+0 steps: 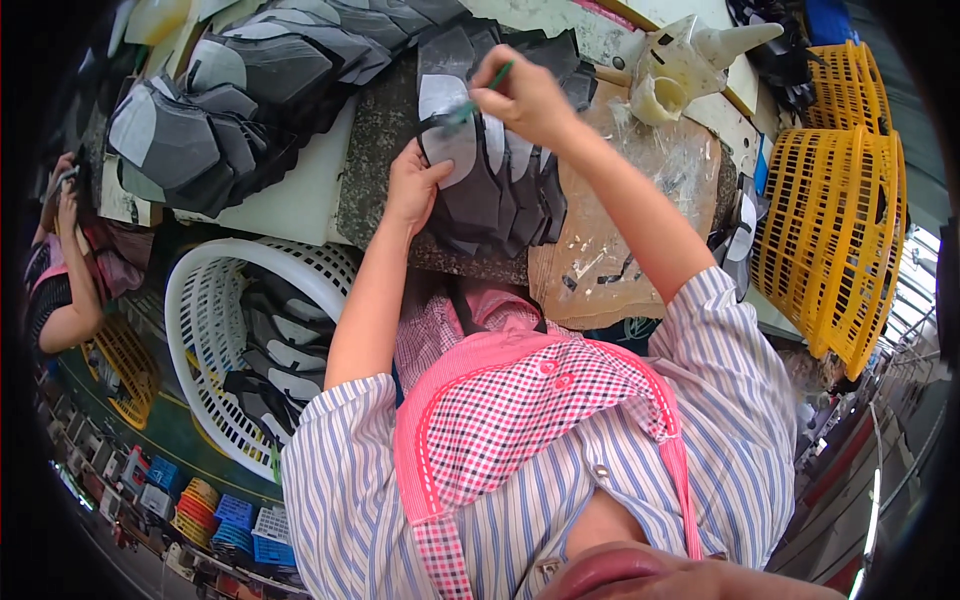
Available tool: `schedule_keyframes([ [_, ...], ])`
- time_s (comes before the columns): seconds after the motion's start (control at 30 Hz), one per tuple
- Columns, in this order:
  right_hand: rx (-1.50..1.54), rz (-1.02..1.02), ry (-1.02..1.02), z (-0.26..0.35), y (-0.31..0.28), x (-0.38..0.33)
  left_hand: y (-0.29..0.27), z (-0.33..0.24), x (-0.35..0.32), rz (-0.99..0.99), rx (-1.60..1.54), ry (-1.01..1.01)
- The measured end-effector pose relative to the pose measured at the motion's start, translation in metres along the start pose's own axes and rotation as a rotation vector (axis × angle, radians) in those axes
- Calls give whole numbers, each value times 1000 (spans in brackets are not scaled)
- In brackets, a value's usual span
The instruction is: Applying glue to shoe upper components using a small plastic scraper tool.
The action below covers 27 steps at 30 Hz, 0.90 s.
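Brush (487,87) pinched in right hand (528,95) grip, over grey pieces (490,190); left hand (412,185) flat, pressing them.

Cut pieces (500,195) on the worktop (375,150), basket (200,320) at its left

green brush (487,88), fanned dark shoe pieces (495,195)

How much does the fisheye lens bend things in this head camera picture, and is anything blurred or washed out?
Head view: strong barrel bending, with a black rim at the corners; the yellow slatted plastic baskets curve along the right edge. The centre is sharp: the right hand with its green-handled brush and the left hand on the fanned dark grey cut pieces. The very near chin at the bottom is blurred. Lighting is even, with bright windows far right.
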State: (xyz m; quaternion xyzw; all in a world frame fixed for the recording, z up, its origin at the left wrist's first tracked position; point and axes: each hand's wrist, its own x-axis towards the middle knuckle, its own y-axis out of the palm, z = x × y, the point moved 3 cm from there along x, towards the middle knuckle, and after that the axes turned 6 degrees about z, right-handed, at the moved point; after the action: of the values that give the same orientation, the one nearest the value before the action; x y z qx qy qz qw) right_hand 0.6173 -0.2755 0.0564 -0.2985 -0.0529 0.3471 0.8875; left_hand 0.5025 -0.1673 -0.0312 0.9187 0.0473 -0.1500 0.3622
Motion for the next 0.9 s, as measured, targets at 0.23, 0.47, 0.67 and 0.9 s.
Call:
schedule_keyframes([
  [0.23,203,-74,-7,1,3,10,2,-9,4,-32,12,29],
  [0.47,80,7,178,-33,38,-95,-6,-6,-4,33,-96,0],
  [0.67,-131,128,172,-10,24,-108,38,-106,-49,50,-17,384],
  [0.9,579,-419,99,-25,-69,-115,6,-279,-89,-640,764,1086],
])
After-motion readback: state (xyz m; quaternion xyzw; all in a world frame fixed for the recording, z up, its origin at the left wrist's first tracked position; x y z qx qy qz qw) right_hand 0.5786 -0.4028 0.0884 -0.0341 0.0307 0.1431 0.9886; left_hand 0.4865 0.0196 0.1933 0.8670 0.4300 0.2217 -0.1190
